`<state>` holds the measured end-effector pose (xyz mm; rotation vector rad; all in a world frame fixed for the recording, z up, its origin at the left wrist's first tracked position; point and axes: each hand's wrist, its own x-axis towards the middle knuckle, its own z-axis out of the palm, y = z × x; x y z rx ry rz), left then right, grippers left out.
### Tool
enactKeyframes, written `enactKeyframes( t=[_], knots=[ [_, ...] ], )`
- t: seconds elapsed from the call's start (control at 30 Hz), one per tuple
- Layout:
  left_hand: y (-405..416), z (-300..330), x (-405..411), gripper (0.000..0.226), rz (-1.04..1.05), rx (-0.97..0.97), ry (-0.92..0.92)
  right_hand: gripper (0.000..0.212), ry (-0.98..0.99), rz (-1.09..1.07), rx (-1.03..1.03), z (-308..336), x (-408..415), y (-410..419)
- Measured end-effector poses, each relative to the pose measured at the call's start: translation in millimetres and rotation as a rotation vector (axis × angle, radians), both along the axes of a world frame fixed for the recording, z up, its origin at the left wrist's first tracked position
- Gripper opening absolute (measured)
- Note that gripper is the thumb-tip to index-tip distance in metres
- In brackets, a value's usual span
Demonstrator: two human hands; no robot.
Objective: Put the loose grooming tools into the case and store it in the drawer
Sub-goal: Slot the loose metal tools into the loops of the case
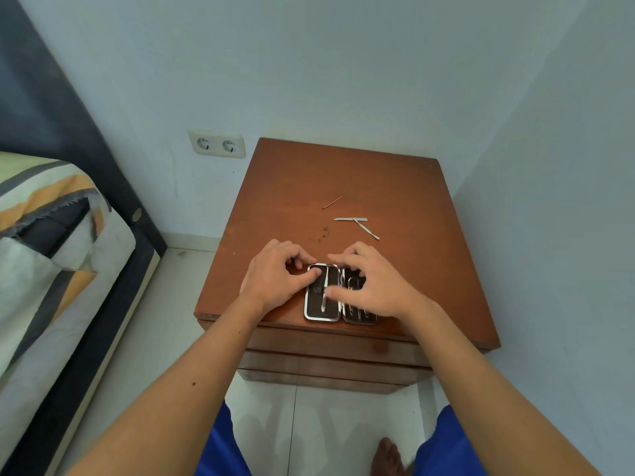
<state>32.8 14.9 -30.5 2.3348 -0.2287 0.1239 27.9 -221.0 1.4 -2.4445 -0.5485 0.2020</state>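
Packing step under way: both hands' fingers (318,274) press a tool (324,290) into the open case (321,317), gripping nothing, three tools (350,219) beyond the case next.

wooden bedside cabinet (343,180): reddish brown
open hinged grooming case (313,305): dark lining, silver rim
flat metal tools (350,219): silver
quilted bedspread (44,214): white, orange, grey stripes
shorts (443,444): blue

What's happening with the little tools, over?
Both hands, left and right, fingers on open case. One tool going in. Three loose tools behind on nightstand. Drawer shut.
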Motion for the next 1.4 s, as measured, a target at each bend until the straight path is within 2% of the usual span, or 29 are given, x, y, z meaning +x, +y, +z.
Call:
enactKeyframes(
  t=[0.13,0.23,0.4,0.67,0.77,0.83,0.97,1.1,1.2,1.33,1.4],
  knots=[
    [0,1,0,0.013,-0.003,-0.007,0.000,0.027,-0.162,-0.251,0.054,4,31,-15],
    [0,1,0,0.013,-0.004,-0.011,0.000,0.012,-0.210,-0.489,-0.007,1,55,-28],
    [0,0,1,0.013,-0.006,-0.012,0.005,0.009,-0.120,-0.546,-0.101,-3,73,-34],
    [1,0,0,0.013,-0.003,-0.011,0.002,0.022,-0.141,-0.335,-0.339,-5,66,-31],
    [0,1,0,0.012,-0.001,-0.016,0.000,0.011,-0.094,-0.412,-0.109,-3,60,-34],
    [0,1,0,0.012,-0.007,-0.011,-0.003,0.015,-0.066,-0.479,0.066,-4,55,-36],
    [3,0,-2,0.016,-0.038,0.001,-0.018,0.025,0.019,-0.494,0.230,-6,47,-41],
    [13,2,-5,0.044,-0.142,0.008,0.026,0.015,0.096,-0.531,0.390,-7,37,-43],
    [24,7,-9,0.066,-0.274,0.089,0.097,0.009,0.179,-0.534,0.537,-3,32,-39],
    [34,4,-16,0.102,-0.345,0.171,0.090,0.010,0.284,-0.485,0.721,0,26,-29],
    [36,0,-18,0.112,-0.358,0.214,0.062,0.015,0.303,-0.465,0.749,2,23,-23]
  ],
)
